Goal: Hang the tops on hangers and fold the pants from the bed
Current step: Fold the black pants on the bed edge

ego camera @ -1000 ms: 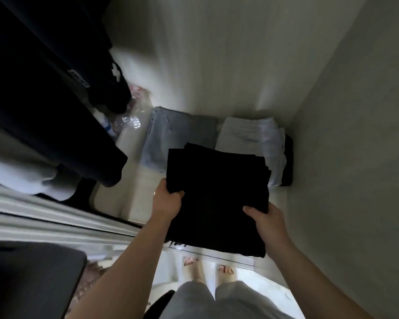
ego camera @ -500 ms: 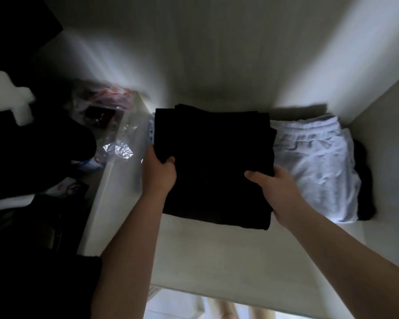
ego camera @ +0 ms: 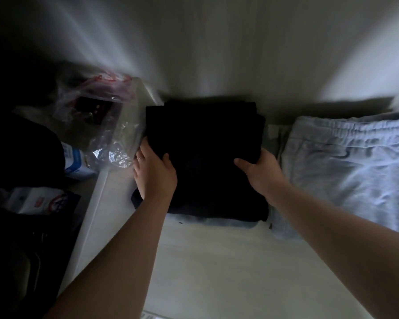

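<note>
Head view: left hand [ego camera: 156, 173], right hand [ego camera: 262, 171] fingers clamp black pants' [ego camera: 205, 157] edges; narrow gap to grey pants [ego camera: 350, 171].

— Where's the camera?
— Just the one, wide-angle, on the person's head, tipped forward and down at the shelf [ego camera: 217, 261].
— Close?
— Close. Both forearms enter from the bottom edge, with the black pants [ego camera: 205, 157] mid-frame.

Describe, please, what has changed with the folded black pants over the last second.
The folded black pants went forward and down onto the grey folded garment on the shelf. The left hand and right hand still grip their sides. The light sweatpants stayed put.
</note>
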The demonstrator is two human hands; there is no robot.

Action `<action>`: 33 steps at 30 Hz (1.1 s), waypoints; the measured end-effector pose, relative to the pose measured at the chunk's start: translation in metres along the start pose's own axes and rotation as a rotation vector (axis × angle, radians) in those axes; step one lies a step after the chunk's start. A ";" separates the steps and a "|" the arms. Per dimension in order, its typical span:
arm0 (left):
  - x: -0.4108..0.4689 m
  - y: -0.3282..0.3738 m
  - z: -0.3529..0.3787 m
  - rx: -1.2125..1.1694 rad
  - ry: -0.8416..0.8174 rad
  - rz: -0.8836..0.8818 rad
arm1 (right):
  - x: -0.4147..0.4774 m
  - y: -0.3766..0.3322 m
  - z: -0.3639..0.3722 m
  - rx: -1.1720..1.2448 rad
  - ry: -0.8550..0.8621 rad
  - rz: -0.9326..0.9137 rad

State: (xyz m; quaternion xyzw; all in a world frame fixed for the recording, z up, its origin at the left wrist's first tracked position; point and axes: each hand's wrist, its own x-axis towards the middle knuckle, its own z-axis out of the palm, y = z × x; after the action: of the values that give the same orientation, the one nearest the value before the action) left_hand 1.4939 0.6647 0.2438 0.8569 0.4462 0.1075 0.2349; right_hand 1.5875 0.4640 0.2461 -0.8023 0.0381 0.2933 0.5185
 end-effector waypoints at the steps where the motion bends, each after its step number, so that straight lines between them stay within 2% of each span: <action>1: -0.007 0.001 0.001 0.054 0.028 0.039 | -0.004 0.000 0.000 -0.077 0.042 -0.033; 3: -0.025 0.003 0.002 0.139 0.062 0.153 | -0.019 -0.002 -0.002 -0.281 0.185 -0.200; 5: -0.045 -0.001 0.006 0.207 0.058 0.296 | -0.037 -0.002 -0.002 -0.565 0.319 -0.446; 7: -0.065 -0.009 0.013 0.294 -0.013 0.403 | -0.052 0.004 0.005 -0.753 0.320 -0.650; 8: -0.073 -0.012 0.017 0.329 -0.064 0.425 | -0.056 0.010 0.010 -0.804 0.266 -0.675; 12: -0.079 -0.023 0.033 0.406 -0.210 0.415 | -0.047 0.041 0.020 -0.913 0.070 -0.500; 18: -0.061 -0.027 0.054 0.471 -0.285 0.389 | -0.019 0.058 0.029 -0.826 0.036 -0.518; 25: -0.048 -0.017 0.045 0.474 -0.424 0.364 | -0.012 0.053 0.028 -0.913 0.001 -0.440; 29: -0.086 -0.019 0.030 0.365 -0.458 0.325 | -0.039 0.057 0.020 -0.995 -0.015 -0.411; 33: -0.160 -0.033 0.018 0.249 -0.601 0.248 | -0.100 0.089 0.001 -1.048 -0.103 -0.372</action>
State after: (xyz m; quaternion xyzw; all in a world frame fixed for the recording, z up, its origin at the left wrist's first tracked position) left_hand 1.3844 0.5451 0.2158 0.9200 0.2590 -0.1773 0.2347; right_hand 1.4716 0.3999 0.2244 -0.9307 -0.2802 0.2154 0.0947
